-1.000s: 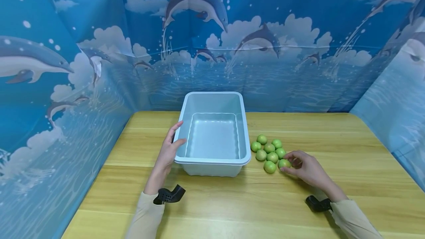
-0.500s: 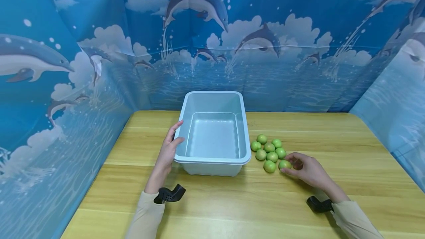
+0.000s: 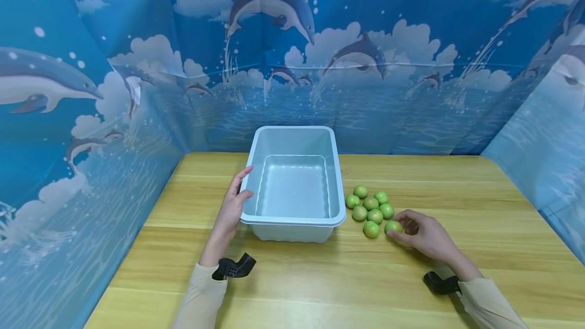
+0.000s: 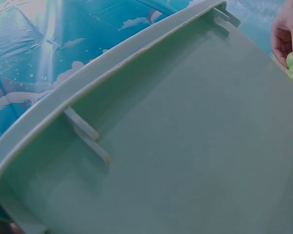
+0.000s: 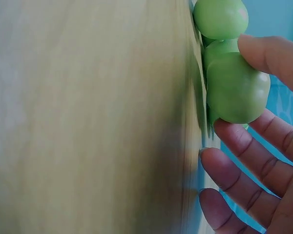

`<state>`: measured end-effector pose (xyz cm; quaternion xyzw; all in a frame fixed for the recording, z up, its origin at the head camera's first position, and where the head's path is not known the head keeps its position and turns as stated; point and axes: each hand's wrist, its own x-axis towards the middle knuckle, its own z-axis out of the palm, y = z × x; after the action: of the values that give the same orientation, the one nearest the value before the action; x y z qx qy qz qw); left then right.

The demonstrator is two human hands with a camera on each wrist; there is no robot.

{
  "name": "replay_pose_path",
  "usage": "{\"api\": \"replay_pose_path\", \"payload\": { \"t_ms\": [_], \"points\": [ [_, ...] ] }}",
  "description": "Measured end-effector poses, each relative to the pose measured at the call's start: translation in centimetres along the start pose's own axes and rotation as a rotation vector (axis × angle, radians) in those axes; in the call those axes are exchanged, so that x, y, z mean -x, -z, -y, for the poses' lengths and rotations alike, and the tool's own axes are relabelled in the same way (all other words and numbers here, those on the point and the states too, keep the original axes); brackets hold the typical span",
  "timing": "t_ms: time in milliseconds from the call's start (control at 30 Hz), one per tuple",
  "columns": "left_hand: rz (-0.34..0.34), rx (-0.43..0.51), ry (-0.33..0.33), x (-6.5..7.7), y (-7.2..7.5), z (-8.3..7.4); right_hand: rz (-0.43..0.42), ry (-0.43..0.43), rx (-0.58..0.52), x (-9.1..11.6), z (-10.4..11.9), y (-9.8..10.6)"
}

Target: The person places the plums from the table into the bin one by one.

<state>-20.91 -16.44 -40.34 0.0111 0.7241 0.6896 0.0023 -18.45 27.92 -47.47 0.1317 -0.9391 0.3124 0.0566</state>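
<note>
A pale blue plastic bin point(image 3: 292, 222) stands on the table with a bare inside. At its left side my left hand point(image 3: 230, 208) holds the rim, thumb over the edge and the other fingers mostly hidden outside. Right of the bin lies a cluster of small round green tomatoes point(image 3: 375, 217). My right hand point(image 3: 425, 235) pinches the tomato point(image 3: 393, 226) at the cluster's near right side. In the right wrist view, thumb and fingertips touch opposite sides of that tomato point(image 5: 238, 90), while the lower fingers stay spread. The left wrist view mostly shows the bin's outer wall point(image 4: 185, 131).
Underneath is a wooden-topped table point(image 3: 292, 288). Blue dolphin-printed sheeting point(image 3: 292, 90) encloses its back and sides, right behind the bin. A black wrist camera point(image 3: 234, 267) sits on the left forearm and another black camera point(image 3: 441, 283) on the right.
The pinched tomato and my right hand have shifted very slightly to the right, away from the cluster. My left hand and the bin stay in place.
</note>
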Motion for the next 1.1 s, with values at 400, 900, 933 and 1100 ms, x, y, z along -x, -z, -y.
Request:
{"api": "replay_pose_path", "payload": {
  "t_ms": [400,900,933,1100],
  "points": [
    [-0.004,-0.002,-0.009,0.02,0.00,-0.07,-0.034,0.004,-0.009,0.03,0.41,0.30],
    [-0.011,-0.002,-0.006,0.09,-0.11,-0.15,-0.102,0.017,-0.019,0.13,0.86,0.31],
    [-0.010,-0.003,-0.008,0.09,-0.11,-0.10,-0.104,0.016,-0.022,0.12,0.90,0.32],
    [-0.007,-0.006,-0.009,0.07,-0.10,0.05,-0.116,0.023,-0.027,-0.04,0.93,0.31]
  ]
}}
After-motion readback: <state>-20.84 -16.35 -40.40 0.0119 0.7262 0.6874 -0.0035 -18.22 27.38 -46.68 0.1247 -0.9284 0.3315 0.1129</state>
